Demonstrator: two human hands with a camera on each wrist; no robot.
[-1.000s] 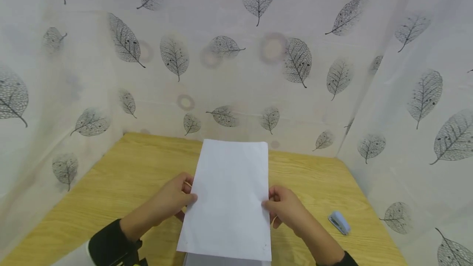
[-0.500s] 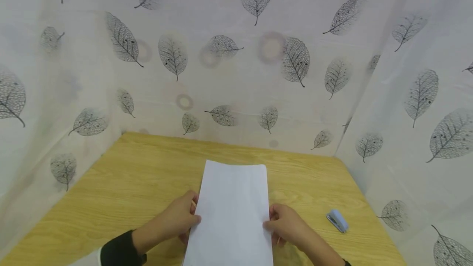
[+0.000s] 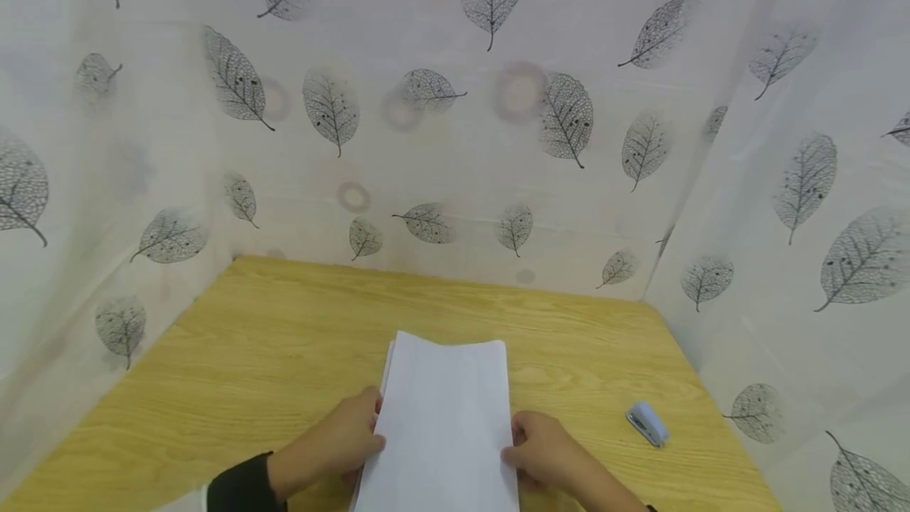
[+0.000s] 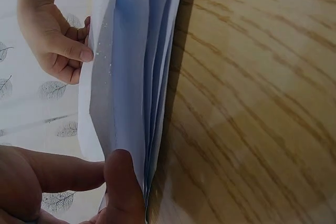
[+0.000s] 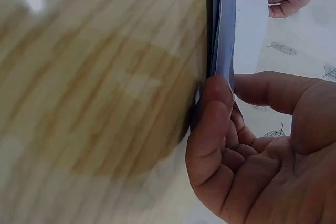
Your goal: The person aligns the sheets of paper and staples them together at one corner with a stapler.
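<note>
A stack of white paper sheets point(image 3: 441, 425) lies lengthwise at the near middle of the table in the head view. My left hand point(image 3: 341, 439) pinches its left edge, thumb on top. Across from it, my right hand point(image 3: 546, 450) grips the right edge the same way. Seen from the left wrist, the loose sheets point(image 4: 131, 66) fan apart at their near end, with gaps between layers. In the right wrist view, thumb and curled fingers of the right hand point(image 5: 252, 150) hold the sheets' edge point(image 5: 226, 30) close above the tabletop. The stack's near end is cut off in the head view.
A small light-blue stapler point(image 3: 648, 423) lies on the wood-grain table point(image 3: 284, 338) to the right of the right hand. Pale curtains with a leaf print point(image 3: 426, 148) hang behind the table and along both sides.
Both hands have brought the paper down and toward the body. The top sheet, earlier raised above the others, now lies over the stack with its far edge slightly bowed.
</note>
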